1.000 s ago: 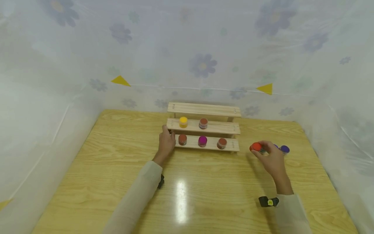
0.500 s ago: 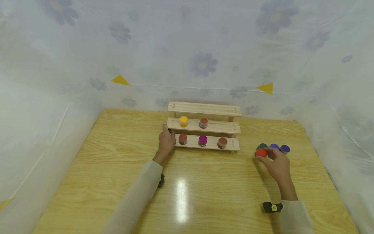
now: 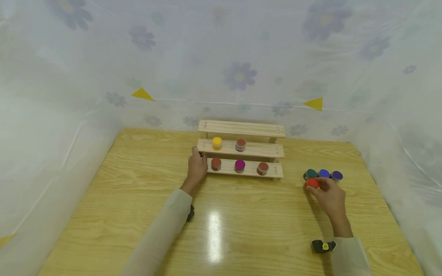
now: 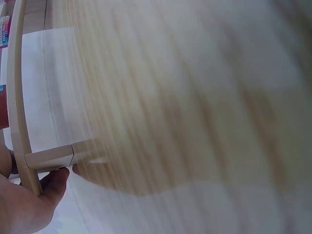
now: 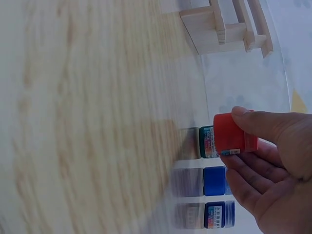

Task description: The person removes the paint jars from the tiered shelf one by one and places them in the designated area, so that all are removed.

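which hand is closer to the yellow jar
The left. The left hand grips the left end of the wooden rack, just left and nearer the person than the yellow jar; the right hand is far right of it, holding a red jar.

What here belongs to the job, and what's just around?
Seemingly the job:
Round red jar, in right hand
Pale wooden tiered rack, held by left hand
Five round yellow, brown, magenta jars on it
Round green, blue, violet jars nearby

Just around:
Yellow triangles
White flower-patterned sheeting
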A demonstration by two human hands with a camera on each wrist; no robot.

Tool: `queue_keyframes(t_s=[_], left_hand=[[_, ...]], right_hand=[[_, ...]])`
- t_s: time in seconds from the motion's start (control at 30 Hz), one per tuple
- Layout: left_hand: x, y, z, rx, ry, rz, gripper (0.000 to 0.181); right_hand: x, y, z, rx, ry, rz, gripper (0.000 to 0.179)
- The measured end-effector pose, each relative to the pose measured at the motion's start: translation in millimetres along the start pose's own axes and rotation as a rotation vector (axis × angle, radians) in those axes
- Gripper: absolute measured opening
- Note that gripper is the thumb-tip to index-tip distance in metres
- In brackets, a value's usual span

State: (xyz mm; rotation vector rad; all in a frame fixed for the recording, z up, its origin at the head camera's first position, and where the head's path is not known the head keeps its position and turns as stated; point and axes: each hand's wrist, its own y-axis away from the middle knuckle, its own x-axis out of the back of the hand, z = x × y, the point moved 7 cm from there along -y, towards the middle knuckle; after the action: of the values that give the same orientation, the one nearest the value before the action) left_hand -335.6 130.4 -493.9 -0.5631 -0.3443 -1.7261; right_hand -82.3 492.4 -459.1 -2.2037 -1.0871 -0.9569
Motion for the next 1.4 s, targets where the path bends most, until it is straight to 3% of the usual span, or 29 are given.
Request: queue_keyframes(t_s=[0.63, 0.97, 1.4], left_hand=[[-2.1, 0.5, 0.4, -0.008, 0.028, -0.014, 0.024], [-2.0, 0.1, -1.7, -0.003, 0.029, -0.005, 0.025], [0.1, 0.0, 0.7, -0.02, 0.013, 0.012, 0.022]], right_hand=[[-9, -3.5, 16, -0.077, 0.032, -0.014, 0.046], [-9, -8.6, 15, -0.053, 0.059, -0.018, 0.045], [-4, -10.0, 13, -0.123, 0.026, -0.121, 0.066]])
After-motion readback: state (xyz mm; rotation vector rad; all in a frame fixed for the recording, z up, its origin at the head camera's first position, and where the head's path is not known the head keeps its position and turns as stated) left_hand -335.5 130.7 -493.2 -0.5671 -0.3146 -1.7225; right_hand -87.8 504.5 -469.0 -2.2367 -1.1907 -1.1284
